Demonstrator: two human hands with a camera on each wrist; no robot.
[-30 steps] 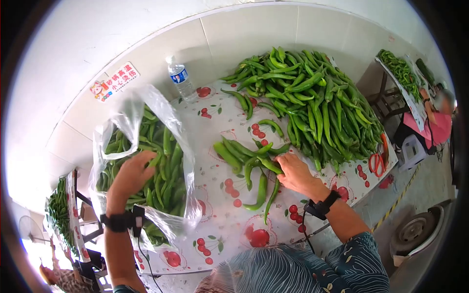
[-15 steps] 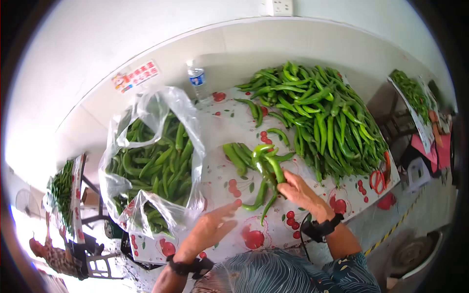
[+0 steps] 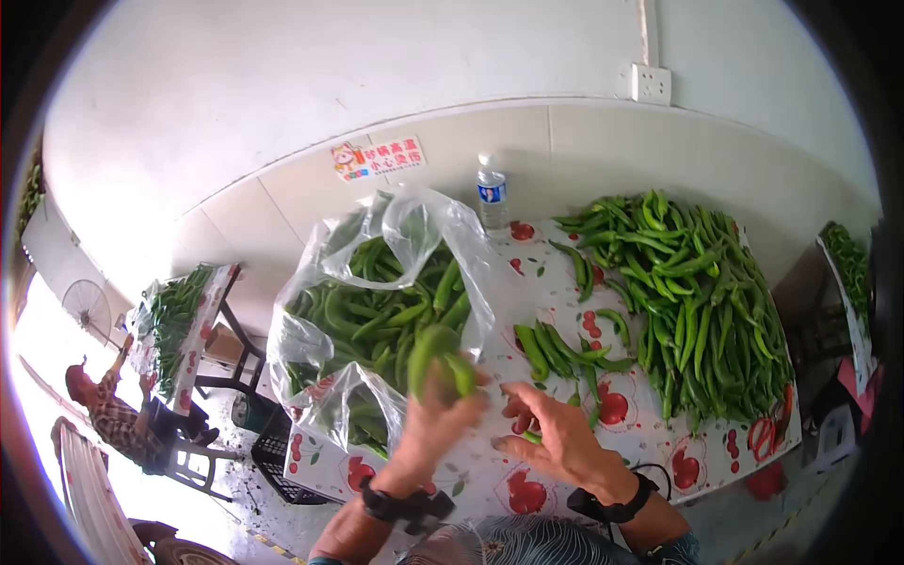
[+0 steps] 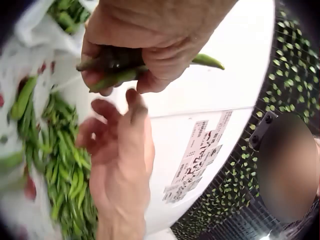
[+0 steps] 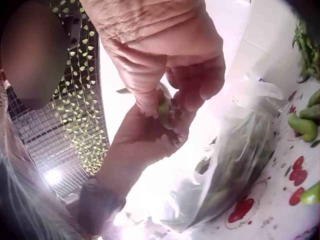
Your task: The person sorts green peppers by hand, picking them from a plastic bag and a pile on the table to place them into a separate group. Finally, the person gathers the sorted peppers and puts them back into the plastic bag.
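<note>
Several green peppers [image 3: 435, 360] are gripped in my left hand [image 3: 431, 433], over the front edge of the clear plastic bag [image 3: 476, 282]. The left wrist view shows fingers and thumb of the left hand [image 4: 150, 45] curled round them. My right hand [image 3: 570, 447] is close on the right, its fingers loosely bent; in the left wrist view that right hand [image 4: 122, 160] holds nothing. In the right wrist view the right hand [image 5: 155, 45] overlaps the left hand [image 5: 142, 135] around a pepper [image 5: 164, 107]. Loose peppers [image 3: 556, 350] lie behind the right hand.
A large pepper heap [image 3: 702, 311] covers the right of the patterned table [image 3: 527, 485]. A water bottle [image 3: 492, 193] stands against the wall, and red scissors [image 3: 762, 439] lie at the right edge. Farther left, a person [image 3: 118, 414] is beside another pepper-covered table [image 3: 209, 325].
The left hand left the bag, crossed toward the right hand, and now holds peppers near the bag. The right hand no longer grips the peppers it held. The head view has swung left.
</note>
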